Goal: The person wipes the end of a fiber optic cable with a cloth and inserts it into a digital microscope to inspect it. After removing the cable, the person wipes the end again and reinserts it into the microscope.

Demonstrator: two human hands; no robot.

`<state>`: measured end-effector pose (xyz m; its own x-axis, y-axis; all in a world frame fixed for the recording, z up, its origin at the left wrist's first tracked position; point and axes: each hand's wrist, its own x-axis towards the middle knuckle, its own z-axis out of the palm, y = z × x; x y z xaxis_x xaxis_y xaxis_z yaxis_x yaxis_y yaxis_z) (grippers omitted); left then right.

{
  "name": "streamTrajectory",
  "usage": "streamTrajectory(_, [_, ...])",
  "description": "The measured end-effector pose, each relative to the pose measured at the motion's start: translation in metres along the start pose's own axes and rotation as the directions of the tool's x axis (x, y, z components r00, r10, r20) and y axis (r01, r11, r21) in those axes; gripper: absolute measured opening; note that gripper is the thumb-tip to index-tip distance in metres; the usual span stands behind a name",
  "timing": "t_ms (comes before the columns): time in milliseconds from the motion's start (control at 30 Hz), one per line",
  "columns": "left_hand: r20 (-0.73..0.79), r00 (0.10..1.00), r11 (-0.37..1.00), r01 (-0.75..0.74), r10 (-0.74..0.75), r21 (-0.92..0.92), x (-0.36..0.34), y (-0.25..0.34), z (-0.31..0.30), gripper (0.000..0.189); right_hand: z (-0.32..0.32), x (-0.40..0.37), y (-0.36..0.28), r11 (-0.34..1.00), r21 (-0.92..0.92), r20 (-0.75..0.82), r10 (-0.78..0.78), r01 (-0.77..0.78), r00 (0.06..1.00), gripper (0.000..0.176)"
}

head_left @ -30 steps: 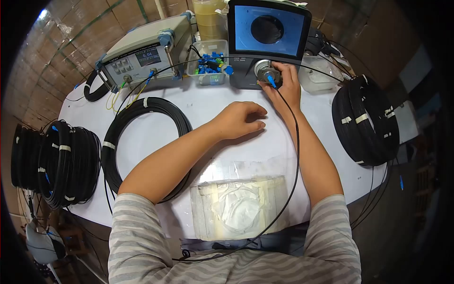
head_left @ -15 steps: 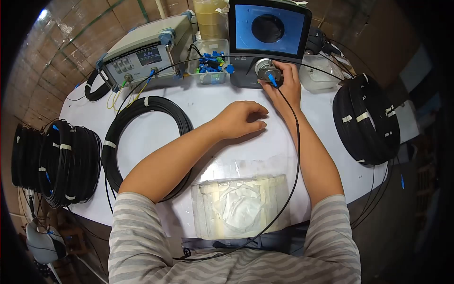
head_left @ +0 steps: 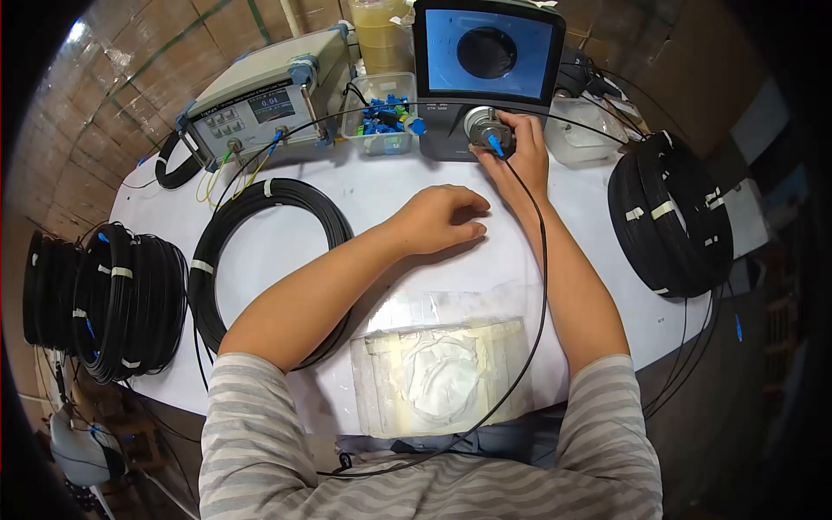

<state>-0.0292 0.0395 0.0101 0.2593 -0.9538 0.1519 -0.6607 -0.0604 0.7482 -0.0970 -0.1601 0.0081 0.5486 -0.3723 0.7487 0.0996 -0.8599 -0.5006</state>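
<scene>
My left hand [head_left: 440, 220] rests on the white table, fingers curved and apart, holding nothing. My right hand [head_left: 520, 156] has its thumb and fingers around the round metal port [head_left: 488, 130] on the front of the inspection device. A blue connector [head_left: 495, 145] sits in that port, and its black cable [head_left: 543, 260] runs down past my right forearm to my lap. Above the port, the device's screen [head_left: 488, 52] shows a dark round spot on blue. A large coil of black cable [head_left: 208, 260] lies by my left forearm.
Tester [head_left: 264, 104] with a lit display at back left. Beside it, a clear bin of blue connectors [head_left: 386, 117]. Another clear container [head_left: 581, 139] stands right of the device. Cable coils stand at the left [head_left: 130, 303] and right [head_left: 667, 217]. A taped plastic sheet [head_left: 442, 377] lies in front.
</scene>
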Motion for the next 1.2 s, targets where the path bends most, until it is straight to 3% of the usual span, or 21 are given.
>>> streamTrajectory(1200, [0.007, 0.997, 0.992, -0.079, 0.079, 0.099, 0.0002, -0.0025, -0.0002, 0.044, 0.0013, -0.0043, -0.0007, 0.999, 0.031, 0.009, 0.045, -0.045, 0.999, 0.06])
